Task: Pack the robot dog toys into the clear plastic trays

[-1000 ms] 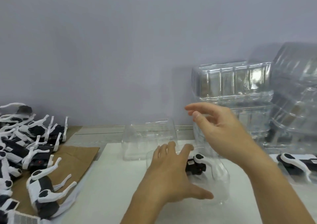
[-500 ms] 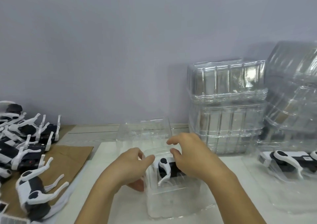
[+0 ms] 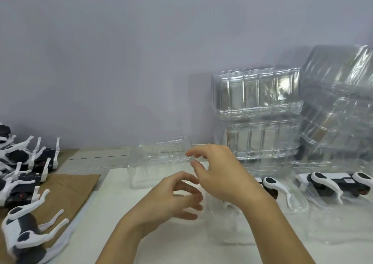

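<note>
A clear plastic tray lies on the white mat under my right forearm. A black-and-white robot dog toy lies in it, mostly hidden by my right hand. My right hand hovers over it, its thumb and forefinger apart beside the right edge of an empty clear tray behind. My left hand hangs just left of the filled tray with loosely curled fingers and holds nothing. Another dog toy lies packed in a clear tray at the right.
Several loose robot dog toys lie on brown cardboard at the left. Stacks of clear trays stand against the wall at the back right, with a bagged stack beside them.
Both hands have come off the tray with the dog, which now lies further right. My right hand has risen toward the empty tray behind.
</note>
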Demonstrator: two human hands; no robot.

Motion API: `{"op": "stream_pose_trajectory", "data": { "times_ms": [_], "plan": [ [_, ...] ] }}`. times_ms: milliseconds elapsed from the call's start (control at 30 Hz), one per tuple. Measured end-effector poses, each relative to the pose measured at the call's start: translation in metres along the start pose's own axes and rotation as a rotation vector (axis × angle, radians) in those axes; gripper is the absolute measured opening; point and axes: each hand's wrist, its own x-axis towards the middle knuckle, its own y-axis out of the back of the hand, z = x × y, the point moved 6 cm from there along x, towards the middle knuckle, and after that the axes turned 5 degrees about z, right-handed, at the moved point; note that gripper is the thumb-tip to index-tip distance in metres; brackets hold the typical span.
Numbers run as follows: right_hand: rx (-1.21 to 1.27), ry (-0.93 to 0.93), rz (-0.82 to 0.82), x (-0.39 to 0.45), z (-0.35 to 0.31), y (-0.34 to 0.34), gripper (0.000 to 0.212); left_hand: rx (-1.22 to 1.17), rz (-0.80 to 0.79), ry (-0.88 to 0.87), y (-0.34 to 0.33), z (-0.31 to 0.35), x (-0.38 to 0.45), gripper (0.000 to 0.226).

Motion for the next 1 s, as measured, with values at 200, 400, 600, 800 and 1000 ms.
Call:
{"op": "stream_pose_trajectory", "data": {
  "times_ms": [200, 400, 600, 800, 1000],
  "plan": [
    [0.025, -0.001, -0.012, 0.001, 0.002, -0.002, 0.028, 0.024, -0.12, -0.031, -0.017, -0.006, 0.001, 0.061],
    [0.043, 0.0, -0.017, 0.001, 0.003, -0.005, 0.027, 0.078, -0.082, -0.084, -0.025, -0.007, 0.007, 0.05],
    [0.041, 0.004, -0.018, 0.002, 0.004, -0.006, 0.028, 0.199, -0.044, -0.141, -0.041, -0.001, 0.013, 0.034],
    [0.063, 0.002, -0.022, 0.002, 0.007, -0.005, 0.027, 0.296, -0.042, -0.177, -0.066, 0.002, 0.014, 0.028],
    [0.067, 0.01, 0.015, 0.003, 0.005, 0.0, 0.027, 0.593, -0.083, -0.227, -0.093, 0.012, 0.015, 0.03]
  ]
}}
